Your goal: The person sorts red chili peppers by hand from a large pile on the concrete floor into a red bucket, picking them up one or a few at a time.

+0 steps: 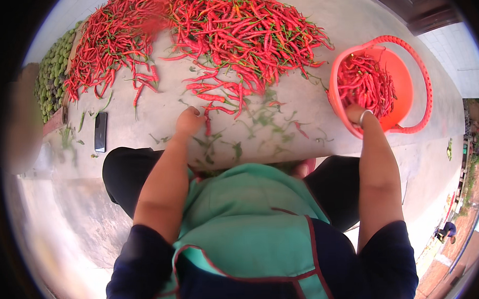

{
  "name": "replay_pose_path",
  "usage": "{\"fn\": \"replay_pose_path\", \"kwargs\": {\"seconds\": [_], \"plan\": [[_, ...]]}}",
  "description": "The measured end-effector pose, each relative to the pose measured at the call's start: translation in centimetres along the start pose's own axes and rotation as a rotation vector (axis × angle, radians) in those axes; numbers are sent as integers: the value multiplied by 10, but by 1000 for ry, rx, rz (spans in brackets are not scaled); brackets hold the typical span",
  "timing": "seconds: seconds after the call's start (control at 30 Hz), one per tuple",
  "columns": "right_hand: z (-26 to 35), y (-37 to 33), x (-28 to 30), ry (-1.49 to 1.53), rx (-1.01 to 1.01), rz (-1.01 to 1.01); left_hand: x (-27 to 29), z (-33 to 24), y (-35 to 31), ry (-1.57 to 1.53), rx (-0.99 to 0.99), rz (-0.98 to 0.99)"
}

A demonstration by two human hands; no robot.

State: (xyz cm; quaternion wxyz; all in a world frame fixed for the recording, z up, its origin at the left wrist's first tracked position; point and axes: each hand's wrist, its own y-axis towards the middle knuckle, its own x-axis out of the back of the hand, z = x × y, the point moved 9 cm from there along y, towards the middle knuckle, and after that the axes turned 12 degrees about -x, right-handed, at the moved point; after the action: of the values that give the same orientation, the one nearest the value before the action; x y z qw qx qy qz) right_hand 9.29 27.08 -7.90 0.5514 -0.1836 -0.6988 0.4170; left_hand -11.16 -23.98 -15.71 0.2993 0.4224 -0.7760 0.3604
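My left hand [190, 121] is closed at the near edge of the chilies, its fingertips at a single red chili pepper [207, 123] that points toward me. Beyond it spreads a large heap of long red chili peppers [246, 36] with green stems, thinning out into loose ones. On the right, my right hand [355, 114], with a pale bangle [364, 117] at the wrist, reaches inside the near left rim of an orange-red plastic basket [406, 85]. Red chilies [366, 82] partly fill that basket. The fingers of this hand are hidden there.
A black phone [100, 132] lies on the concrete floor [143, 108] to the left. Green produce [55, 71] is piled at far left behind a low edge. Plucked stems and leaves [265, 119] scatter before my knees. Another person [448, 231] is far off at right.
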Motion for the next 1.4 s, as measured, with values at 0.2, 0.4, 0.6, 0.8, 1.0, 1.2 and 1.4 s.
{"fn": "replay_pose_path", "kwargs": {"seconds": [0.2, 0.4, 0.6, 0.8, 1.0, 1.2, 1.4], "plan": [[30, -92, 41, -97, 340, -321, -46, -1, -9, -223, 234, 323], [118, -173, -35, -88, 769, -383, -58, -33, -13, -842, 398, 175], [147, -192, -73, -210, 886, -340, -10, -130, -13, 506, -626, -221], [149, -195, -79, -274, 913, -328, -25, -106, 8, 683, -525, -62], [158, -196, -85, -337, 958, -377, -2, -85, 38, 806, -508, -43], [162, -199, -82, -320, 987, -372, 23, -108, 36, 747, -544, -223], [168, -208, -88, -358, 1007, -352, 14, -91, 67, 793, -395, -43]]}}
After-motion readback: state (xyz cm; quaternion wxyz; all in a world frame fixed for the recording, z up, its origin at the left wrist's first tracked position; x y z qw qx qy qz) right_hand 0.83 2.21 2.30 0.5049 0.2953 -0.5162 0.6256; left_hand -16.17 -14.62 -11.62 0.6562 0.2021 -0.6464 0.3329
